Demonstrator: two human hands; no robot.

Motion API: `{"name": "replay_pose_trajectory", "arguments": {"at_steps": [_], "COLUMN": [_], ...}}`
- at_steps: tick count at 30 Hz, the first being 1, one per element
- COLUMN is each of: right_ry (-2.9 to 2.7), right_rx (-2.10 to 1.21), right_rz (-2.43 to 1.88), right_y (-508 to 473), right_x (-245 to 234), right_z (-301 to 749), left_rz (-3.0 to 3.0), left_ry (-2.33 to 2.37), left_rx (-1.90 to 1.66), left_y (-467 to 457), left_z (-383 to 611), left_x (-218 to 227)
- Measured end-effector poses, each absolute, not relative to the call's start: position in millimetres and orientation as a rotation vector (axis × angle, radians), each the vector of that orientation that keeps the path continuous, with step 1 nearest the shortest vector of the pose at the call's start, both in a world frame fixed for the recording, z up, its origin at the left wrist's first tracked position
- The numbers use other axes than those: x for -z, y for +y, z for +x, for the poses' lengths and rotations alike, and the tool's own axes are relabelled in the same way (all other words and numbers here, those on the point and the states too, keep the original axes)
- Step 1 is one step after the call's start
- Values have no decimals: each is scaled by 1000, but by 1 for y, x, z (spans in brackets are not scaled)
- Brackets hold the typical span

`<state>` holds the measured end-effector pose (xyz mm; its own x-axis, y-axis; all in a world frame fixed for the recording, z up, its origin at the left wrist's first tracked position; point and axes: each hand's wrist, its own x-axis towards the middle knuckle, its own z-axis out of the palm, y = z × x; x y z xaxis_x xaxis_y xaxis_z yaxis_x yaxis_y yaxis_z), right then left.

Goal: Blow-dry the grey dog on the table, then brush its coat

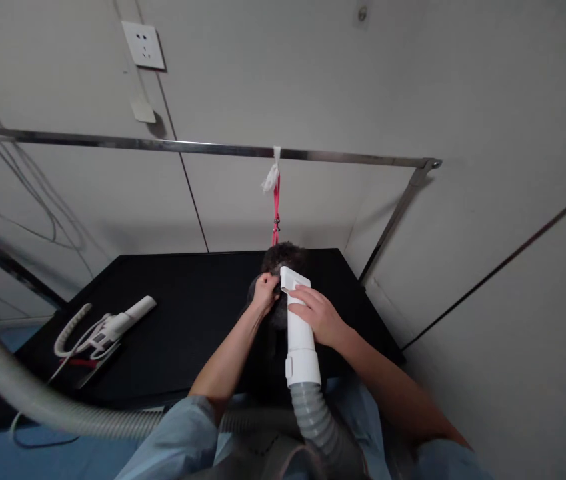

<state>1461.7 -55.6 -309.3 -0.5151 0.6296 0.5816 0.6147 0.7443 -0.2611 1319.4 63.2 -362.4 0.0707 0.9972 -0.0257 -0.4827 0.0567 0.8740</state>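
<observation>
A dark, curly-furred dog is on the black grooming table, mostly hidden behind my hands and the white tool. My right hand wraps around a white dryer nozzle, whose flat head is at the dog's fur. From the nozzle's lower end a grey ribbed hose runs down toward my body. Just left of the nozzle head, my left hand is closed in a pinch on the dog's fur; its fingertips are partly hidden. A red leash rises from behind the dog.
A metal bar spans the table, with the leash tied on by white cloth. A white handheld dryer with a coiled cord lies on the table's left. A thick hose sweeps across the lower left. Walls stand behind and at right.
</observation>
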Motion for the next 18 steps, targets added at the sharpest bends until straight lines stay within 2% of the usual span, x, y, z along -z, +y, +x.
{"name": "replay_pose_trajectory", "arguments": {"at_steps": [4,7,12,18], "right_ry": [-2428,-2352,-2060,-1082], "right_rx": [144,138,-180,-645], "right_rz": [-926,-965,-919,-800], "right_y": [-52,-53,-62,-72], "right_x": [296,289,306,350], "right_z": [1463,1466,1468,1439], "left_rz": [775,740,685,687], "left_ry": [746,677,661,701], "left_rx": [-1344,-1281,-1303,-1372], "left_y": [61,57,55,56], "left_z": [1328,1331,1324,1313], "left_x": [361,360,356,350]}}
